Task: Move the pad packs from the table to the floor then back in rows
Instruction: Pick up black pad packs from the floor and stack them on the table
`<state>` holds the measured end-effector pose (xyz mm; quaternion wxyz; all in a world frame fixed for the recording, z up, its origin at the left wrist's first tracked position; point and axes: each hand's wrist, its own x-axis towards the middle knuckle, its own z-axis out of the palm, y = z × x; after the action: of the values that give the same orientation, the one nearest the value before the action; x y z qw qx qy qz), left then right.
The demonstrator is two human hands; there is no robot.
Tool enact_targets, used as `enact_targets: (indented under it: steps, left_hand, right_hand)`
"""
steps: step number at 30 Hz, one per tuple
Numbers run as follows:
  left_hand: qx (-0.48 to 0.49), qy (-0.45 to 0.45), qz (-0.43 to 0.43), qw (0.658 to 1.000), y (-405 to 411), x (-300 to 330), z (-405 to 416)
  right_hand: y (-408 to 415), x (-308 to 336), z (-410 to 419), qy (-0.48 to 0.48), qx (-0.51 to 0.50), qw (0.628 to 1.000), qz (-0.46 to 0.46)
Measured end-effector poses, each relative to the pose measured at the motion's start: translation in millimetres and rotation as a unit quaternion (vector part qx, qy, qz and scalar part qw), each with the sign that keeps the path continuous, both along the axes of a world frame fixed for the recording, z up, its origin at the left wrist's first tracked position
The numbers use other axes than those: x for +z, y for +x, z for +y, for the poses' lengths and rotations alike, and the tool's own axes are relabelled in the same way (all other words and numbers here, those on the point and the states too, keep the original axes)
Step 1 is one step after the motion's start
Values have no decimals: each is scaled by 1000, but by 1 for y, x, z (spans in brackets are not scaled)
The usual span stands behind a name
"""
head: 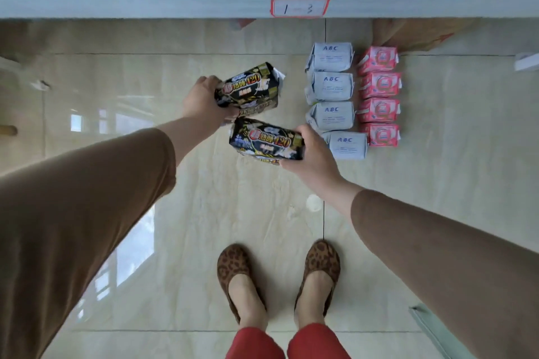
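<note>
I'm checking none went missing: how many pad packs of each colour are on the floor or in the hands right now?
Grey-blue packs in a floor row: 4
Pink packs in a floor row: 4
Black packs, in left hand and right hand: 2, perhaps more beneath
Total: 10

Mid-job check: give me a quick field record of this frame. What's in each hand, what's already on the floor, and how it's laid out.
left hand: left hand grips black packs, apparently two stacked
right hand: right hand grips another black stack
floor row 1: four grey ABC packs in a column
floor row 2: four pink packs in a column, right of the grey ones
black packs placed: none on the floor yet
table edge: label reading 1-3
</note>
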<state>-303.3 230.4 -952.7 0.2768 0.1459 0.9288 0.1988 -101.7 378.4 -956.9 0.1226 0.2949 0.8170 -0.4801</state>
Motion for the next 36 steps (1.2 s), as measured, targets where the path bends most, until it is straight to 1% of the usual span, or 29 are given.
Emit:
enact_targets:
  steps: [4, 8, 11, 15, 18, 20, 23, 27, 32, 36]
  left_hand:
    - [11, 28, -27, 999, 24, 108, -19]
    - [22, 71, -33, 997, 41, 243, -36]
    - [11, 94, -12, 995, 41, 350, -48]
    - [-15, 120, 45, 992, 28, 484, -60]
    - [-33, 137, 95, 985, 13, 566, -64]
    - [-44, 138, 131, 981, 4, 608, -65]
    - [-66, 158, 162, 972, -16, 661, -59]
    - [-97, 180, 193, 960, -57, 709, -35]
    - [-122, 189, 236, 945, -127, 744, 20]
    - [-145, 179, 253, 940, -188, 759, 77]
  right_hand:
    - [23, 111, 9, -53, -43, 998, 7]
    - [27, 243, 22, -131, -57, 990, 17]
    - [20, 351, 29, -148, -42, 987, 44]
    - [0, 490, 34, -159, -25, 984, 80]
    - [-17, 577, 36, -148, -10, 982, 117]
    - [-27, 623, 37, -148, 4, 979, 141]
    - [-46, 671, 39, -137, 13, 974, 180]
    - [-77, 707, 58, -140, 22, 965, 219]
    - [-130, 728, 101, -144, 8, 954, 261]
    - [-178, 734, 143, -129, -1, 953, 275]
